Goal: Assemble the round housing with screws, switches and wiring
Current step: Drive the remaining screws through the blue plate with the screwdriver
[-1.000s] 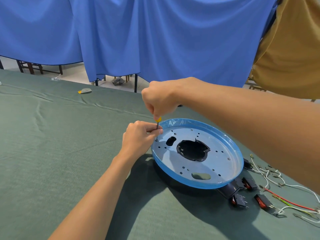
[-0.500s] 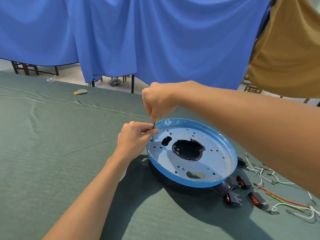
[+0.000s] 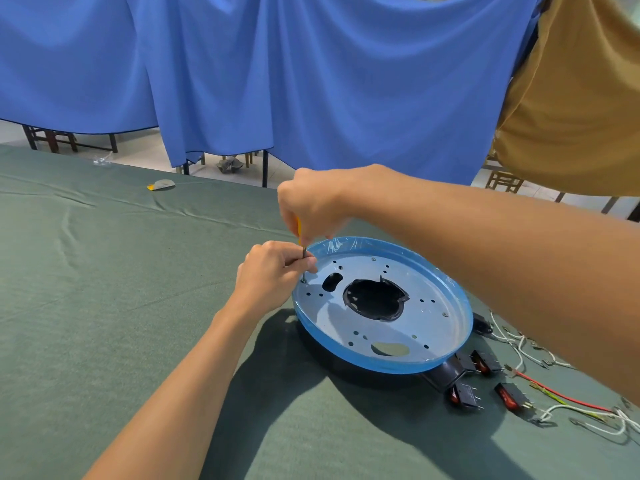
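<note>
A: Where's the housing?
B: Nearest me, on the right: black switches (image 3: 465, 396) with red rockers and loose red, white and green wires (image 3: 568, 398). The round housing (image 3: 381, 367) is just beside them, flat on the green surface (image 3: 104, 306), blue rim up.
A: Grips?
B: Left hand (image 3: 273, 271) is at the housing's far-left edge, grip narrow, pinching the screwdriver (image 3: 304, 252) shaft. The tip sits at a hole in the plate. Right hand (image 3: 311, 202) is above it, grip closed round the yellow handle. Screw is too small to tell.
A: Behind?
B: Small grey-yellow item (image 3: 161, 185) near the surface's far edge. Then a blue curtain (image 3: 311, 81), with tan cloth (image 3: 571, 116) on the right.
</note>
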The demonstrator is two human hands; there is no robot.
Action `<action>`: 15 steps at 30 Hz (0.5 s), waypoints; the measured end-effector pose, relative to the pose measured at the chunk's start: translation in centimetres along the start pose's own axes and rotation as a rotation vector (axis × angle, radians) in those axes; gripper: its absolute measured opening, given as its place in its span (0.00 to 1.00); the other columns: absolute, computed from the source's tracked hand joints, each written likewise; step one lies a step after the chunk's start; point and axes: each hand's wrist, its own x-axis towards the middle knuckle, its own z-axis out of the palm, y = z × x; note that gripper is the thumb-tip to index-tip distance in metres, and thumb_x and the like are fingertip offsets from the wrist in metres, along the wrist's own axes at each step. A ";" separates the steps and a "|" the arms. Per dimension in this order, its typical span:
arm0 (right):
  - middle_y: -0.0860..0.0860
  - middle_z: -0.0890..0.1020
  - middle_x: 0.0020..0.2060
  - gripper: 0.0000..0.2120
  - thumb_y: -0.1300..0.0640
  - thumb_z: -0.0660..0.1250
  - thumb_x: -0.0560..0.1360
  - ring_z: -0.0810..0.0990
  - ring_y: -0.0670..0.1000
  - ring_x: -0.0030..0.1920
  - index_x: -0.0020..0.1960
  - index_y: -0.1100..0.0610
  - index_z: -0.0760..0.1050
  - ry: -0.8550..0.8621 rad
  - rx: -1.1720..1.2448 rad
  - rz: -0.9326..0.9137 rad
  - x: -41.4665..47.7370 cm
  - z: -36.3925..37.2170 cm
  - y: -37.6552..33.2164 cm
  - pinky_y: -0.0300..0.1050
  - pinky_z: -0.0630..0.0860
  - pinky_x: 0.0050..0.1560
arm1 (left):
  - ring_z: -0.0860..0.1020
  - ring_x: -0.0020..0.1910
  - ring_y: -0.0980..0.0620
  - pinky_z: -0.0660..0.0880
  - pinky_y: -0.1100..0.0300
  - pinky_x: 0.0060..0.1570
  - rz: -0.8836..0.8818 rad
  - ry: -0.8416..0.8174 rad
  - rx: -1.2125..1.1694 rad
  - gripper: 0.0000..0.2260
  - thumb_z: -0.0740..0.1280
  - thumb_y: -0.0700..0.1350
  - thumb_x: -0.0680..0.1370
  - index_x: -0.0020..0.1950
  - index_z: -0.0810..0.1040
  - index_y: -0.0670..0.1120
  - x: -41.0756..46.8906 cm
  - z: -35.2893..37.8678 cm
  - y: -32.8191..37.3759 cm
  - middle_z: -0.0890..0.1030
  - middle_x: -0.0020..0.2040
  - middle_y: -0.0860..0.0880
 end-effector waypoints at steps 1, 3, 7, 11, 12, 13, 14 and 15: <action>0.50 0.75 0.29 0.11 0.59 0.69 0.73 0.83 0.52 0.36 0.34 0.53 0.71 0.006 0.016 0.006 0.1 0.3 0.1 0.44 0.77 0.33 | 0.76 0.38 0.54 0.70 0.56 0.36 0.016 -0.023 -0.021 0.07 0.70 0.47 0.78 0.42 0.86 0.52 0.0 -0.1 0.0 0.84 0.41 0.55; 0.51 0.79 0.26 0.10 0.60 0.63 0.74 0.83 0.52 0.37 0.34 0.57 0.71 -0.005 0.058 0.055 0.2 0.6 -0.1 0.40 0.72 0.29 | 0.79 0.40 0.48 0.75 0.46 0.42 0.037 -0.022 -0.058 0.05 0.71 0.45 0.76 0.43 0.87 0.47 -0.1 -0.1 0.1 0.85 0.41 0.50; 0.50 0.81 0.25 0.13 0.63 0.57 0.75 0.75 0.48 0.24 0.34 0.60 0.74 -0.070 0.076 0.158 0.5 0.3 -0.5 0.36 0.68 0.23 | 0.70 0.31 0.44 0.72 0.45 0.34 0.013 0.112 -0.149 0.02 0.76 0.44 0.72 0.42 0.87 0.46 -0.4 -0.1 0.1 0.83 0.32 0.45; 0.50 0.79 0.26 0.13 0.53 0.67 0.76 0.80 0.49 0.25 0.36 0.57 0.72 -0.038 0.066 0.110 0.4 0.1 -0.2 0.39 0.73 0.28 | 0.66 0.29 0.48 0.66 0.51 0.32 0.033 0.091 -0.093 0.03 0.74 0.44 0.74 0.41 0.87 0.47 -0.3 -0.1 0.1 0.79 0.29 0.46; 0.51 0.78 0.30 0.13 0.52 0.70 0.74 0.81 0.51 0.30 0.36 0.55 0.71 -0.008 0.035 0.069 0.4 0.1 0.0 0.41 0.75 0.30 | 0.67 0.29 0.47 0.67 0.51 0.33 0.031 0.078 -0.086 0.03 0.74 0.44 0.74 0.41 0.87 0.47 -0.2 -0.1 0.1 0.79 0.29 0.45; 0.52 0.77 0.34 0.12 0.52 0.72 0.73 0.81 0.53 0.34 0.36 0.53 0.71 0.017 0.007 0.039 0.3 0.2 0.2 0.43 0.75 0.32 | 0.71 0.30 0.44 0.70 0.51 0.34 0.033 0.057 -0.080 0.04 0.73 0.44 0.75 0.42 0.87 0.47 -0.1 -0.1 0.0 0.81 0.31 0.44; 0.52 0.75 0.35 0.13 0.54 0.71 0.73 0.80 0.54 0.35 0.35 0.53 0.69 0.040 -0.014 0.025 0.3 0.3 0.3 0.44 0.75 0.32 | 0.76 0.34 0.42 0.75 0.48 0.37 0.038 0.031 -0.074 0.05 0.71 0.44 0.76 0.42 0.87 0.48 -0.1 -0.1 0.0 0.83 0.34 0.46; 0.52 0.73 0.34 0.14 0.56 0.70 0.74 0.78 0.55 0.34 0.34 0.53 0.67 0.063 -0.016 0.025 0.3 0.6 0.5 0.44 0.73 0.31 | 0.80 0.39 0.41 0.77 0.45 0.43 0.044 0.007 -0.066 0.06 0.70 0.44 0.77 0.43 0.87 0.48 -0.1 -0.1 0.0 0.85 0.37 0.47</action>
